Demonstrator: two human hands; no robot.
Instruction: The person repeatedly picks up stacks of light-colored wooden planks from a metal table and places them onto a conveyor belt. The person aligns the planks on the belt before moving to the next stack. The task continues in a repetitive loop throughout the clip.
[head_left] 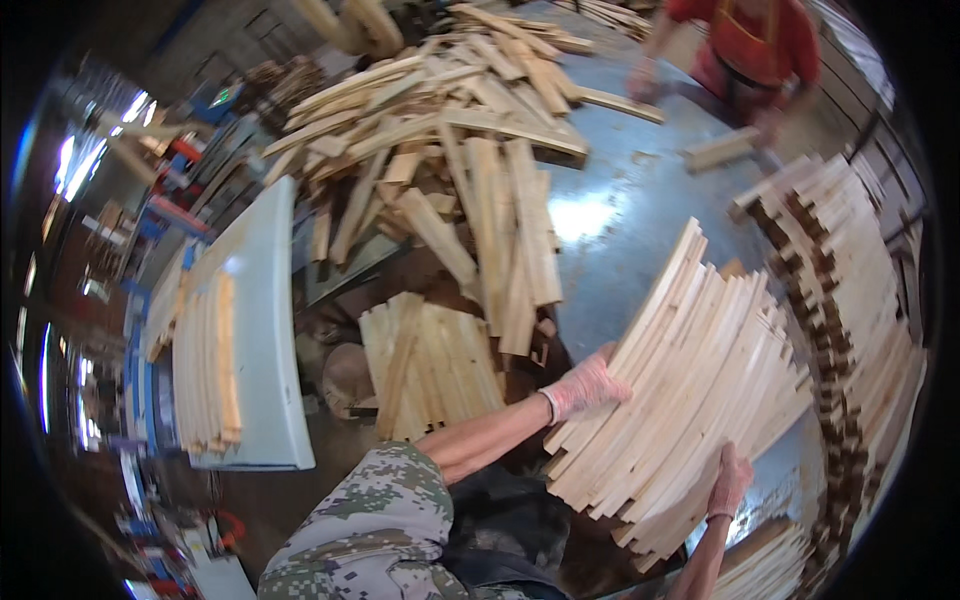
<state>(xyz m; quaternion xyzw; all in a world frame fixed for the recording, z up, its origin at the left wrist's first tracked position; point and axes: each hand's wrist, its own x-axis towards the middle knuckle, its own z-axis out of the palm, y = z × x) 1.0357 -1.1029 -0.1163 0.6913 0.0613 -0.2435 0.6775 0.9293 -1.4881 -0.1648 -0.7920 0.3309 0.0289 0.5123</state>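
A broad row of pale wooden strips (690, 390) lies side by side over the blue-grey metal table, its ends uneven. My left hand (590, 386), in a pinkish-white knit glove, grips the row's left edge, its fingertips partly hidden by the wood. At the near right side of the same row, my right hand (732, 482) is closed against the strips in a similar glove. Both hands squeeze the row between them. Whether the row rests fully on the table or is partly lifted, I cannot tell.
A loose heap of wooden strips (440, 110) covers the far left of the metal table (625, 220). Stacked strips (840, 270) line the right side. Another stack (435, 355) stands low beside my left arm. A person in red (755, 50) handles a wooden piece (722, 150) across the table.
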